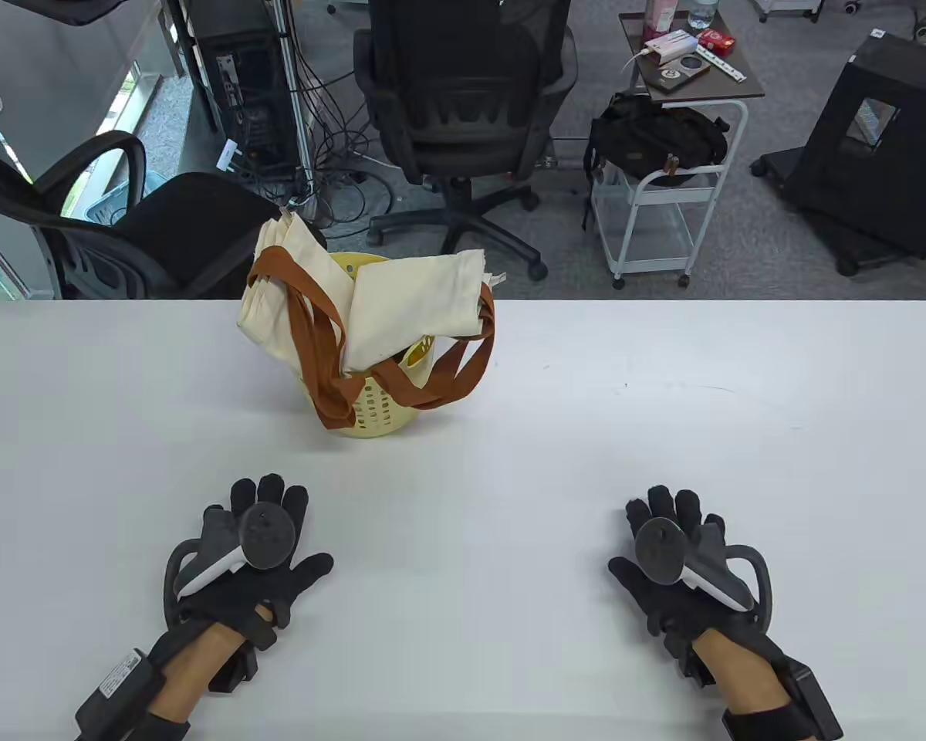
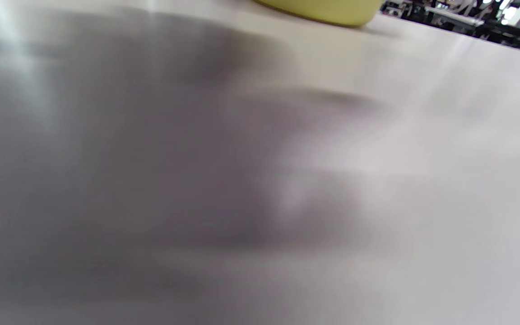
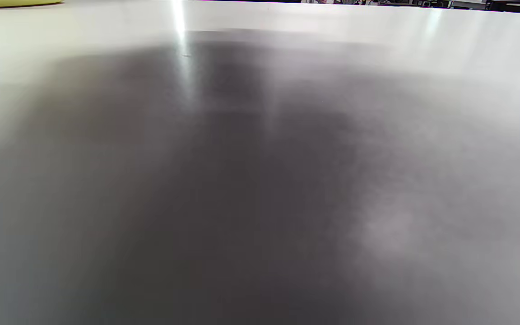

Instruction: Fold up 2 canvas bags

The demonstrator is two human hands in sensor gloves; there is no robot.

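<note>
Two cream canvas bags with brown straps stick out of a yellow plastic basket [image 1: 376, 413] at the table's middle left. One bag [image 1: 297, 282] leans left, the other bag [image 1: 417, 305] leans right, and their straps [image 1: 320, 370] hang over the basket's rim. My left hand [image 1: 266, 532] rests flat on the white table [image 1: 586, 432], fingers spread, below the basket and apart from it. My right hand [image 1: 675, 532] rests flat at the right, empty. The basket's base shows in the left wrist view [image 2: 323, 11] and in the right wrist view [image 3: 11, 3]; both views show no fingers.
Beyond the table's far edge stand two black office chairs [image 1: 463, 100], a white cart [image 1: 664, 201] with a black bag, and a computer tower [image 1: 251, 85]. The wrist views show only blurred tabletop and hand shadows.
</note>
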